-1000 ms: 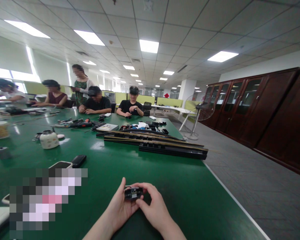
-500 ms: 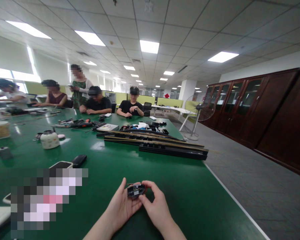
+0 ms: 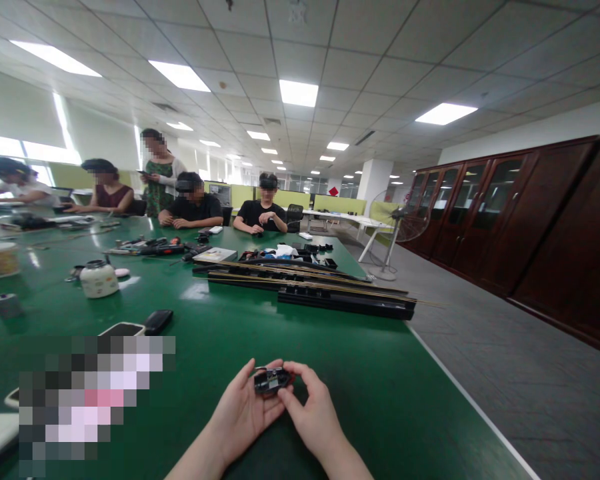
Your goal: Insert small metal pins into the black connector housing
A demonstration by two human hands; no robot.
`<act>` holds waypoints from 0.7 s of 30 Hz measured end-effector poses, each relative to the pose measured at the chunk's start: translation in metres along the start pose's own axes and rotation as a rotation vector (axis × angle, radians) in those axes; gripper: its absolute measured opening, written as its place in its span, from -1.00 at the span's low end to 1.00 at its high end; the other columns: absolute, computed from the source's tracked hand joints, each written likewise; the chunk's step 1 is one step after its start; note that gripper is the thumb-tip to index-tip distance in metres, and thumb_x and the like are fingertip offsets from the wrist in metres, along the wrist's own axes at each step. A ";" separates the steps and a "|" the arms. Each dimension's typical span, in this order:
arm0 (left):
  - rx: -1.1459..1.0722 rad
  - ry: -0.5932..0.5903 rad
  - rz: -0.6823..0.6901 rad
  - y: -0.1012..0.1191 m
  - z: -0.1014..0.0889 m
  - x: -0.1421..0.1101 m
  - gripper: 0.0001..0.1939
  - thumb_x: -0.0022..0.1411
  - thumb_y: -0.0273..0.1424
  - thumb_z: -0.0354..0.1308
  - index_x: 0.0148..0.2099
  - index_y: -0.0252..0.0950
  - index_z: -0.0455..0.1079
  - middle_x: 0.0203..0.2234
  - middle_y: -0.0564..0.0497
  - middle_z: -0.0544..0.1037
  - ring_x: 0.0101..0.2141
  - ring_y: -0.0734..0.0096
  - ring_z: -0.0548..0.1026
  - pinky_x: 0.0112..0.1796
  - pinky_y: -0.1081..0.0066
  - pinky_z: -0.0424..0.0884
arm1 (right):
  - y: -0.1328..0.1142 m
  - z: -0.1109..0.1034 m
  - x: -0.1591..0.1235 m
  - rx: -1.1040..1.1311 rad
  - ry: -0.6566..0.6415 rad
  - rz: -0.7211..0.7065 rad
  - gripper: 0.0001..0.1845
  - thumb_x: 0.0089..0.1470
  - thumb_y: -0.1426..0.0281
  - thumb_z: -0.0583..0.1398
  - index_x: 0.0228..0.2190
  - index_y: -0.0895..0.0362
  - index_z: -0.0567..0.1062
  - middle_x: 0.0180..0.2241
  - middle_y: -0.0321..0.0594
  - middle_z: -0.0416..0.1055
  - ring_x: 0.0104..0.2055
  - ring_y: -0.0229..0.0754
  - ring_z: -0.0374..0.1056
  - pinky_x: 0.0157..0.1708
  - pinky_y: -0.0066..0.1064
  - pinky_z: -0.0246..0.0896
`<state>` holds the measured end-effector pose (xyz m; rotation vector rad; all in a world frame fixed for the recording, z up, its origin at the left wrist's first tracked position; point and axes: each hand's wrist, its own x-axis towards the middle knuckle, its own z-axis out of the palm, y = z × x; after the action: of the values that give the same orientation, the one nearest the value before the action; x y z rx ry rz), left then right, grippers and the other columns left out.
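A small dark oval casing with an open top rests between my hands, above the green table. Metallic and pale parts show inside it, and a bit of red appears at its right end. My left hand is palm up, with its fingers under the casing and its thumb raised at the left side. The thumb and forefinger of my right hand pinch the casing's right end. Its underside is hidden by my fingers.
Long black bars and thin brass-coloured rods lie across the green table. To the left are a white jar, a dark oblong object and a grey cylinder. Several people sit or stand beyond; a fan stands right.
The casing has tilted slightly in my hands, and my left thumb has shifted a little toward it. Both hands keep their hold.
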<state>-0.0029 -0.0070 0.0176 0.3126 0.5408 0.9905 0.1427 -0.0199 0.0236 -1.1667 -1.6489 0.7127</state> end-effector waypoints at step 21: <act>-0.013 -0.042 0.031 -0.001 0.003 -0.003 -0.67 0.20 -0.18 -0.01 -0.10 -0.28 0.33 -0.36 -0.09 0.58 -0.36 0.26 0.57 -0.32 0.38 0.40 | -0.003 0.000 0.000 -0.039 -0.061 -0.008 -0.66 -0.21 0.55 0.21 -0.31 0.00 0.51 -0.06 -0.18 0.35 0.04 -0.09 0.23 0.06 -0.17 0.07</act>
<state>-0.0015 -0.0100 0.0198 0.3300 0.4921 1.0147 0.1414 -0.0213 0.0259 -1.1754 -1.7246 0.7196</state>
